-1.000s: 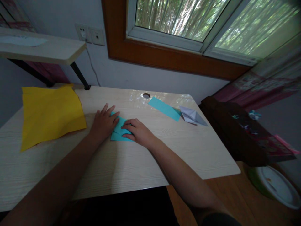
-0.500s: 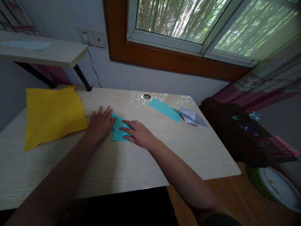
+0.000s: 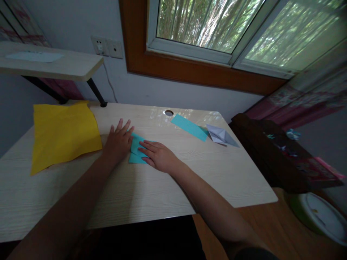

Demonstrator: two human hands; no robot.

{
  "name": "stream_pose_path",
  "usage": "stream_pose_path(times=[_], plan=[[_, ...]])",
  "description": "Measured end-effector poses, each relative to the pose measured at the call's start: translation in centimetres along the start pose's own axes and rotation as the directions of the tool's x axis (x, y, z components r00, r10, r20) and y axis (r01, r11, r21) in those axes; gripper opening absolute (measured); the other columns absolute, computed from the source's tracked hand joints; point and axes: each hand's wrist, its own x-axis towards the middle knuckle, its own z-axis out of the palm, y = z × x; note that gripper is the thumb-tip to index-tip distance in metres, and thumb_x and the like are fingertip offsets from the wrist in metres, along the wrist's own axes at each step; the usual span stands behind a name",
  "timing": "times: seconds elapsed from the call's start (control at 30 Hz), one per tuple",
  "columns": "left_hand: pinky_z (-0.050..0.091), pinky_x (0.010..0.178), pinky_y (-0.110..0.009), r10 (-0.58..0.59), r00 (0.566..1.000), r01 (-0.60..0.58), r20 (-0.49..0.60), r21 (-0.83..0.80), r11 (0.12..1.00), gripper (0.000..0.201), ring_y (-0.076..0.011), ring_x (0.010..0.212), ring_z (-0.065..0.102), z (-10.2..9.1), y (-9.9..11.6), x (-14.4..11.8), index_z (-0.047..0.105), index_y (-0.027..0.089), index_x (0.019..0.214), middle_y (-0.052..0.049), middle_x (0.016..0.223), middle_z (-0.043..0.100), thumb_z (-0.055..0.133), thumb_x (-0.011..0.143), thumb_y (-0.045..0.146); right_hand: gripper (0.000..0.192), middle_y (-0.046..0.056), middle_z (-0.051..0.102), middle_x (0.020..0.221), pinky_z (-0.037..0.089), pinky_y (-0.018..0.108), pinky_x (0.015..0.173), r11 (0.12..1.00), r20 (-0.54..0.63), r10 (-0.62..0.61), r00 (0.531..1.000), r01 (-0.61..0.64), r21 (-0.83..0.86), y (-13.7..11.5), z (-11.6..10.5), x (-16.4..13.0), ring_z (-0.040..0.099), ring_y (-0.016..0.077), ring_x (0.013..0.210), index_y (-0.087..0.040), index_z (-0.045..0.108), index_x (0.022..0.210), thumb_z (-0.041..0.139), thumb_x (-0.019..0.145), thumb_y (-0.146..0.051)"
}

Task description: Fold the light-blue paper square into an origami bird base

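Observation:
A folded piece of turquoise paper lies flat on the pale wooden desk between my hands. My left hand rests at its left edge, fingers spread and pointing away from me. Across the paper's right part lies my right hand, palm down with outstretched fingers pressing on the fold. That hand hides much of the paper's right side. Farther right are a turquoise paper strip and a folded white paper shape beside its end.
A large yellow sheet covers the desk at the left, under a raised shelf. Near the back edge is a round cable hole. A white-lidded green bin stands on the floor at right.
My right hand's fingers have drawn closer together and shifted slightly on the turquoise paper. My left hand has moved slightly right, its fingers still spread.

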Motion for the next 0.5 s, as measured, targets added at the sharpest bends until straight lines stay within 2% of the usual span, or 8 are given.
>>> stream_pose_path(times=[0.1, 0.17, 0.23, 0.3, 0.5], plan=[[0.02, 0.125, -0.059, 0.219, 0.975, -0.214, 0.035, -0.102, 0.971, 0.049, -0.0324, 0.153, 0.03, 0.2, 0.7, -0.1, 0.059, 0.014, 0.141, -0.013, 0.156, 0.048, 0.032, 0.103, 0.028, 0.045, 0.012, 0.052, 0.154, 0.039, 0.046, 0.12, 1.0, -0.013, 0.023, 1.0, -0.024, -0.018, 0.0, 0.0, 0.1, 0.045, 0.0252, 0.146, -0.019, 0.055, 0.143, 0.048, 0.104, -0.039], [0.024, 0.125, -0.053, 0.288, 0.954, -0.272, 0.084, -0.165, 0.948, 0.05, -0.0294, 0.148, 0.041, 0.4, 1.1, -0.3, 0.057, 0.011, 0.142, -0.015, 0.151, 0.053, 0.03, 0.105, 0.031, 0.045, 0.014, 0.052, 0.153, 0.04, 0.048, 0.119, 0.998, -0.023, 0.053, 0.998, -0.053, -0.015, 0.1, 0.1, 0.1, 0.045, 0.0261, 0.146, -0.018, 0.054, 0.144, 0.05, 0.103, -0.037], [0.027, 0.124, -0.05, 0.289, 0.95, -0.265, 0.115, -0.189, 0.946, 0.053, -0.0278, 0.147, 0.042, 0.6, 1.3, -0.5, 0.054, 0.01, 0.145, -0.016, 0.153, 0.051, 0.028, 0.106, 0.035, 0.045, 0.014, 0.051, 0.154, 0.041, 0.05, 0.118, 0.997, -0.028, 0.078, 0.997, -0.078, -0.007, 0.1, 0.1, 0.1, 0.045, 0.0266, 0.146, -0.019, 0.053, 0.145, 0.052, 0.102, -0.036], [0.026, 0.124, -0.05, 0.276, 0.95, -0.25, 0.143, -0.178, 0.952, 0.055, -0.0277, 0.15, 0.037, 0.7, 1.4, -0.7, 0.05, 0.011, 0.149, -0.016, 0.158, 0.045, 0.028, 0.107, 0.039, 0.044, 0.014, 0.051, 0.154, 0.04, 0.049, 0.119, 0.997, -0.036, 0.083, 0.996, -0.083, -0.003, 0.1, 0.1, 0.1, 0.045, 0.0262, 0.146, -0.019, 0.054, 0.143, 0.052, 0.102, -0.035], [0.016, 0.126, -0.051, 0.223, 0.951, -0.217, 0.213, -0.05, 0.975, 0.059, -0.0268, 0.155, 0.026, 0.5, 1.3, -0.9, 0.036, 0.012, 0.157, -0.014, 0.165, 0.03, 0.023, 0.108, 0.042, 0.044, 0.014, 0.053, 0.153, 0.04, 0.049, 0.12, 0.997, -0.041, 0.078, 0.996, -0.077, 0.024, 0.0, 0.1, 0.0, 0.045, 0.0253, 0.146, -0.018, 0.055, 0.143, 0.051, 0.103, -0.035]])
